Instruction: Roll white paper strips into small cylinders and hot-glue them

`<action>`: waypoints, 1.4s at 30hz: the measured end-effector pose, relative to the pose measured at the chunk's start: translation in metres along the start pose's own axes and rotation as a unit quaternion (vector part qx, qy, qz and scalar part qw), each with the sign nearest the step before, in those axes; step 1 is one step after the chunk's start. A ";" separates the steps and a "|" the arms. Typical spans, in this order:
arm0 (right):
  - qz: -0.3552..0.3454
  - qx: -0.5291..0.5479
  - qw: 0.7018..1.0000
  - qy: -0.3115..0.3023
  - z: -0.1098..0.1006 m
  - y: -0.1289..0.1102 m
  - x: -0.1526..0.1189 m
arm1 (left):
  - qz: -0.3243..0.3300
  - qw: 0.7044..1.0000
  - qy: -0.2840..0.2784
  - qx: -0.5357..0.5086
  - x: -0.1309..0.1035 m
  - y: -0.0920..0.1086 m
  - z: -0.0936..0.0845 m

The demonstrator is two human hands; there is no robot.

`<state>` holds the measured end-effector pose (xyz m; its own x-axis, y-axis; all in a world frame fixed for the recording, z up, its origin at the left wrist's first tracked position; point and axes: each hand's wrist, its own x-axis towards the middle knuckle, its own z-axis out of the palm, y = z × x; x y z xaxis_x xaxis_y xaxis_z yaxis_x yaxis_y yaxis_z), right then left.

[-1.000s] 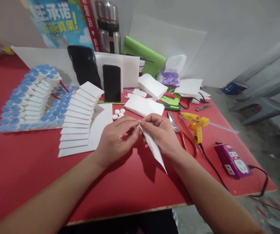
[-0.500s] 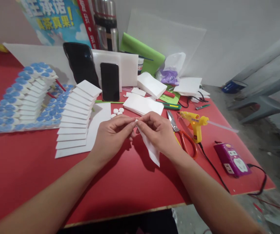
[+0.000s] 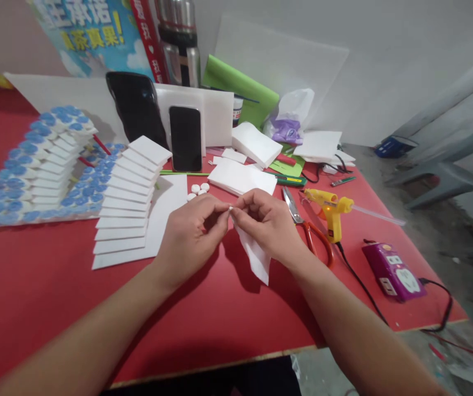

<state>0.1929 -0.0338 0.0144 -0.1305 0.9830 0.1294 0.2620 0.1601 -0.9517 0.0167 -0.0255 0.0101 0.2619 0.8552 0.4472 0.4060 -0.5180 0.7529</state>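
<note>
A strip of thin white paper (image 3: 256, 259) hangs down from my right hand (image 3: 264, 223), pinched between thumb and forefinger. Fingertips of my left hand (image 3: 193, 236) close on the same strip's small rolled upper end. Only a white tip of that roll shows between the hands. Just behind my left hand lie several small white paper rolls (image 3: 196, 188). A stack of white paper (image 3: 240, 176) sits beyond both hands. Orange-handled scissors (image 3: 317, 242) lie right of my right hand.
On the left stand a stepped white card staircase (image 3: 123, 214) and a model covered in blue-and-white rolls (image 3: 14, 187). A phone (image 3: 185, 137) leans upright behind. At right are a yellow glue gun (image 3: 330, 212), its cord, a purple power box (image 3: 393, 272) and the table edge.
My left hand's fingers have shifted slightly around the rolled end, with the thumb drawn lower. The paper's hanging end has moved slightly. Other things stay in place.
</note>
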 end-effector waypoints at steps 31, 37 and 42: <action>0.252 0.438 0.840 -0.197 -0.010 0.010 0.013 | -0.199 0.934 -0.077 -0.286 0.009 -0.002 -0.005; 0.216 0.366 0.895 -0.135 -0.010 0.007 0.011 | -0.191 0.948 -0.072 -0.245 0.010 0.000 -0.005; 0.187 0.297 0.932 -0.086 -0.005 0.002 0.008 | -0.188 0.961 -0.044 -0.200 0.009 -0.001 -0.005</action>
<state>0.1967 -0.0251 0.0151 -0.3013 0.9226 -0.2407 -0.2494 -0.3199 -0.9140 0.0139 -0.0170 0.0159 0.2422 0.9671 0.0780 0.1225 -0.1102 0.9863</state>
